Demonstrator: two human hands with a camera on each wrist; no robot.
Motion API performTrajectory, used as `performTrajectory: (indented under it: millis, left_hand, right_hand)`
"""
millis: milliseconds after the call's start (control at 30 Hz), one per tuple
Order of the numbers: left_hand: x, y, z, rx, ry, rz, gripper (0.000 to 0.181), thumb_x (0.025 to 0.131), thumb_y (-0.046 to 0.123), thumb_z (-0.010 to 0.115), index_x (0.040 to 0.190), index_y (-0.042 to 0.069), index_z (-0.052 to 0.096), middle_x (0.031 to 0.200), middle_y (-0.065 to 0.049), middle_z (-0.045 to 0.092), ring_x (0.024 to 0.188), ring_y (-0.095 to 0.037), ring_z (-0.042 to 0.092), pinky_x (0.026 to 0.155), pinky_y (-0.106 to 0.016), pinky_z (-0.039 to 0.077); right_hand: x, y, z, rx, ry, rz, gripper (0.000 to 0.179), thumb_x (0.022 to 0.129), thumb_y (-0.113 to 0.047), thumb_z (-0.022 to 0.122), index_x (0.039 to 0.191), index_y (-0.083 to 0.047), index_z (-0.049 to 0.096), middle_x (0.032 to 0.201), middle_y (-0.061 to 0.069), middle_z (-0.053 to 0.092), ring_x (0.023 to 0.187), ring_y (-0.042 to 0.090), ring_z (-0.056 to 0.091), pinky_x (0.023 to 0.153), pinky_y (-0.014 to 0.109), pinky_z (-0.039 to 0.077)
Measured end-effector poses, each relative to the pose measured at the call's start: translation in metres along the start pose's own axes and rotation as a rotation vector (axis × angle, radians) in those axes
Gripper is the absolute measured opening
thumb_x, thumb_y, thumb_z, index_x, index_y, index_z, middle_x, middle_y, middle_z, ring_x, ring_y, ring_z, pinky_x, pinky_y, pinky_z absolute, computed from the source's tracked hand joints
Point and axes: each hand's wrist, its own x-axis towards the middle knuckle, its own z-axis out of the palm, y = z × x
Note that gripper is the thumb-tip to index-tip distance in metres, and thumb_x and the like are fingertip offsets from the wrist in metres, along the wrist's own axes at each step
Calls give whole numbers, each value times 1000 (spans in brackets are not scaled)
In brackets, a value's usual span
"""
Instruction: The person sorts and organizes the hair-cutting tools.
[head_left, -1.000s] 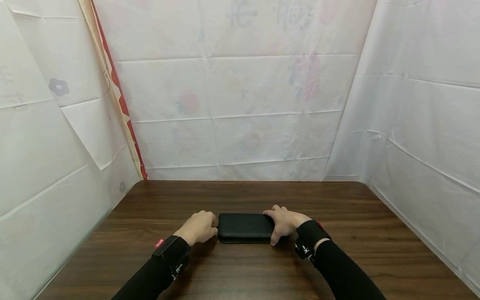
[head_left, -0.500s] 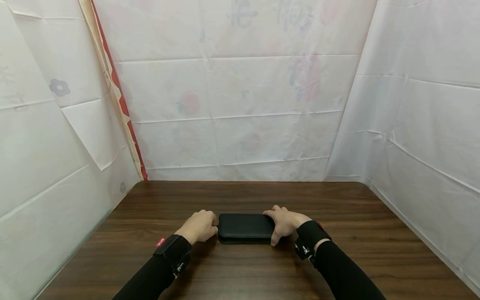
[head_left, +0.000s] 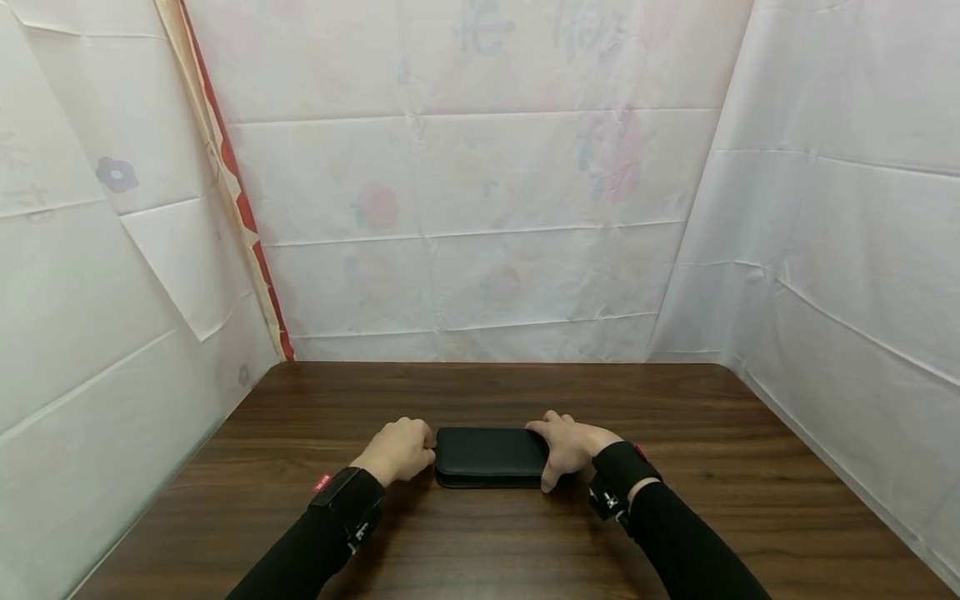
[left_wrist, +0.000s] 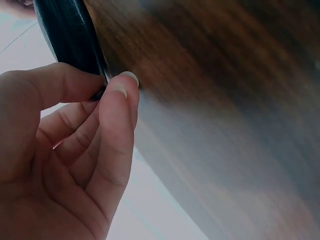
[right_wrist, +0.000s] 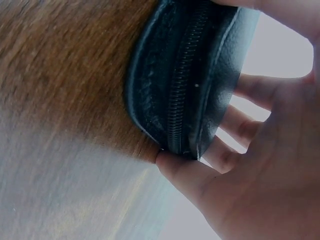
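Note:
A black zip-around wallet (head_left: 491, 454) lies flat on the wooden table, between both hands. My left hand (head_left: 397, 451) is at its left end; in the left wrist view, thumb and fingers pinch a small dark tab (left_wrist: 99, 93) at the corner of the wallet, mostly hidden by the fingertips. My right hand (head_left: 572, 448) grips the right end, with the thumb on the near side and the other fingers spread over the far side. Along the wallet's edge, the right wrist view shows a closed zipper (right_wrist: 181, 90) with dark teeth.
The brown wood-grain table (head_left: 480, 542) reaches back to a white patterned sheet (head_left: 465, 275). More white sheeting hangs along the left (head_left: 90, 333) and right (head_left: 847, 292) sides. Black bands with small cameras sit on both wrists.

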Motion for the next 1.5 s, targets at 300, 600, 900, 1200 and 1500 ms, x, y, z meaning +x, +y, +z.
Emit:
performTrajectory:
  millis: [300, 600, 900, 1200, 1500]
  left_hand:
    - [1, 1, 0, -2, -3, 2, 17, 93, 8, 69, 107, 1, 75, 101, -11, 73, 86, -25, 69, 81, -45, 57]
    - [2, -1, 2, 7, -2, 2, 17, 93, 8, 68, 107, 1, 74, 101, -11, 72, 88, -26, 69, 81, -45, 56]
    - [4, 0, -2, 13, -4, -10, 15, 93, 7, 68, 106, 2, 75, 99, -10, 72, 85, -24, 68, 79, -44, 56]
    - [6, 0, -2, 12, 0, -16, 14, 94, 7, 67, 104, 2, 74, 96, -9, 71, 80, -22, 66, 76, -43, 56]
    - [10, -3, 1, 29, 32, -18, 19, 93, 9, 68, 109, 0, 74, 103, -13, 72, 90, -29, 69, 79, -46, 56]
  right_hand:
    - [-1, 2, 1, -13, -9, 1, 93, 74, -25, 91, 154, -14, 44, 140, 9, 45, 127, 33, 43, 97, 52, 45]
    - [-2, 3, 2, -3, -15, -5, 94, 73, -25, 91, 154, -13, 44, 140, 10, 44, 127, 33, 43, 97, 53, 45]
    - [-2, 1, 0, -9, -21, -4, 93, 74, -25, 91, 154, -14, 44, 141, 9, 44, 129, 34, 43, 98, 53, 45]
    - [-1, 2, -1, -16, -19, -3, 93, 74, -26, 91, 154, -15, 44, 141, 9, 44, 129, 33, 42, 98, 52, 45]
    - [-2, 1, -2, -6, -16, -15, 93, 75, -24, 90, 154, -14, 43, 141, 9, 44, 128, 34, 43, 98, 52, 45]
